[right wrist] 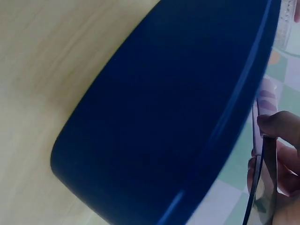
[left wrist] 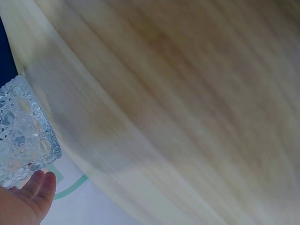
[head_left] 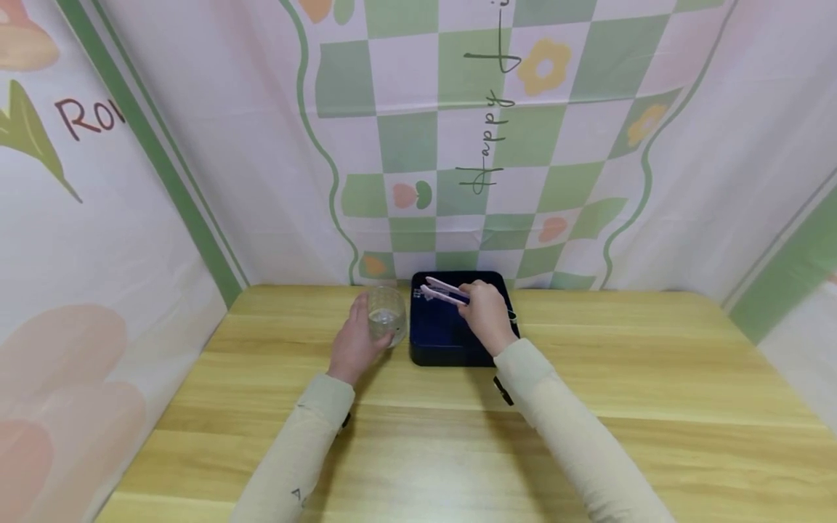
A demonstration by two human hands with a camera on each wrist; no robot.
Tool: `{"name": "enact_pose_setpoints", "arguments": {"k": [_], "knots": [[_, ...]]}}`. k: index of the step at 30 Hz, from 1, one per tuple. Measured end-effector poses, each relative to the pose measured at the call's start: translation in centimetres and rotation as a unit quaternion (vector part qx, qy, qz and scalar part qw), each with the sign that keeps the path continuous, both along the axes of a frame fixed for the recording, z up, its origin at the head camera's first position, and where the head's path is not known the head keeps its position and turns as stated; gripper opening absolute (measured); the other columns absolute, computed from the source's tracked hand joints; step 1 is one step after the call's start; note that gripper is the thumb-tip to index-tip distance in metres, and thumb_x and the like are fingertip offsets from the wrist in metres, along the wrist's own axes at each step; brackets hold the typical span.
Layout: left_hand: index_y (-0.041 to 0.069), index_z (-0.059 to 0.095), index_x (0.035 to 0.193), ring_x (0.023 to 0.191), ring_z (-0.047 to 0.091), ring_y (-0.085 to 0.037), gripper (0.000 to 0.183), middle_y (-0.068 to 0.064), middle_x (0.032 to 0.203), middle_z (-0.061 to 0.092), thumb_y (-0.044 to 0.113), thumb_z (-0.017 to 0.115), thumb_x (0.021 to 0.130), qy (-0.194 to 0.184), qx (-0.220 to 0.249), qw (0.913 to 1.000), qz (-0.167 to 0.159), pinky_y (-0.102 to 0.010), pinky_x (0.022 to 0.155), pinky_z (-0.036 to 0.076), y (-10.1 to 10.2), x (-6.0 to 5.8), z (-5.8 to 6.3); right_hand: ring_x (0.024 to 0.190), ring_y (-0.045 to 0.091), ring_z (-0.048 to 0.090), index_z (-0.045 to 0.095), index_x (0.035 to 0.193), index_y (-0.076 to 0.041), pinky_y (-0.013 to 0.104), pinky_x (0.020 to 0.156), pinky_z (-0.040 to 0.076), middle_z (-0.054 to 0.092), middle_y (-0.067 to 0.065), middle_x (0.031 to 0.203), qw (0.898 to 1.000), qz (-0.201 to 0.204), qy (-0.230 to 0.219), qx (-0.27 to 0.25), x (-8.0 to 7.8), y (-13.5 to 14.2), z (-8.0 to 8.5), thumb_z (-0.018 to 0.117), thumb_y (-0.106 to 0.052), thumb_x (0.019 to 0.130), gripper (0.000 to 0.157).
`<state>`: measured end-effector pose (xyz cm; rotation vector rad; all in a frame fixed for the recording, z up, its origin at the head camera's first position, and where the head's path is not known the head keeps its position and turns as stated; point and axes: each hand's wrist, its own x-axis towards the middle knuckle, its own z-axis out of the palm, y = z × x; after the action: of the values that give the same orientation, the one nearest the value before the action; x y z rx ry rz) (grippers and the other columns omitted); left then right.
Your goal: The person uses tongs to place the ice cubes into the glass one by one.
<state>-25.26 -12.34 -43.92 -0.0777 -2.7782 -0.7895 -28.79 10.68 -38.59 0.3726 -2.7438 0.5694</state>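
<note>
My left hand (head_left: 353, 341) is wrapped round the side of a clear glass (head_left: 386, 319), whose bumpy, patterned wall shows close up in the left wrist view. The glass is on the wooden table, just left of a dark blue square box (head_left: 451, 356). Over this box, my right hand (head_left: 485, 312) grips a pair of tongs (head_left: 446, 296) with pale pink arms. Their tips point left, slightly apart, above the box's far left part. In the right wrist view, the box's tall side (right wrist: 154, 117) fills the middle, and a shiny metal handle (right wrist: 268, 197) shows at the fingers.
The wooden table (head_left: 425, 450) reaches back to a hanging cloth (head_left: 405, 145) with green and white checks, close behind the box. A black strap end (head_left: 503, 391) hangs below my right cuff. Another printed cloth (head_left: 98, 254) stands along the left.
</note>
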Motion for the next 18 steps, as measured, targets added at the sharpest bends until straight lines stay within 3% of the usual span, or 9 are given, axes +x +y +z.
{"name": "enact_pose_setpoints", "arguments": {"k": [18], "knots": [[0.001,0.022,0.149,0.112,0.061,-0.037,0.093,-0.019,0.146,0.040,0.033,0.076,0.080,0.010,-0.013,0.9999,-0.005,-0.047,0.092,0.056,-0.1,0.0,0.0,0.097,0.038,0.063,0.066,0.116,0.003,0.048,0.079,0.058,0.067,0.022,0.106,0.997,-0.037,-0.070,-0.013,-0.8,0.1,-2.0,0.071,-0.006,0.083,0.034]]}}
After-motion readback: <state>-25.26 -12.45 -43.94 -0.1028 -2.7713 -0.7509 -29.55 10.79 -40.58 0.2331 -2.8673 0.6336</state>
